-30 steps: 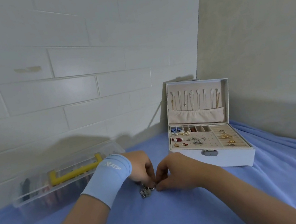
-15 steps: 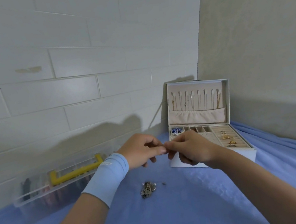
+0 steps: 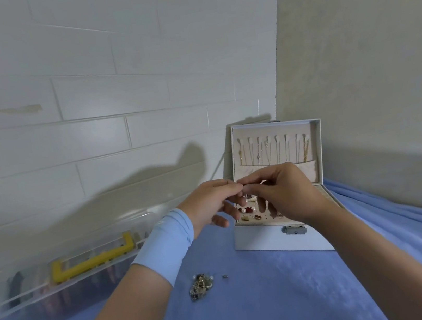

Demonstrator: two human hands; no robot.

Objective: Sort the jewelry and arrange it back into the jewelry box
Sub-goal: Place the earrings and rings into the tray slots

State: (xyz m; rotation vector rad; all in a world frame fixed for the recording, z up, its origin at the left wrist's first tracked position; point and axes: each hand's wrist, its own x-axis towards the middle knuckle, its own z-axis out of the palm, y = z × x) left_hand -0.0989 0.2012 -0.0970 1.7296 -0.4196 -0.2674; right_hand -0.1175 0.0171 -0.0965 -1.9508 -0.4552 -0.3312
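The white jewelry box (image 3: pixel 268 241) stands open on the blue cloth, with necklaces hanging in its lid (image 3: pixel 273 147) and earrings in its tray. Above the tray's left part, my left hand (image 3: pixel 211 203) and my right hand (image 3: pixel 283 193) meet fingertip to fingertip. Both pinch one tiny piece of jewelry between them; it is too small to make out. A small pile of loose jewelry (image 3: pixel 200 286) lies on the cloth below my left wrist, and a single tiny piece (image 3: pixel 224 276) lies just right of it.
A clear plastic case (image 3: pixel 65 274) with a yellow handle lies at the left against the white tiled wall. A beige wall closes the right side behind the box. The blue cloth (image 3: pixel 280 300) covers the whole surface and bunches into folds at the right.
Both hands rose from the pile on the cloth and moved right, over the jewelry box tray, still pinching a small piece between them.
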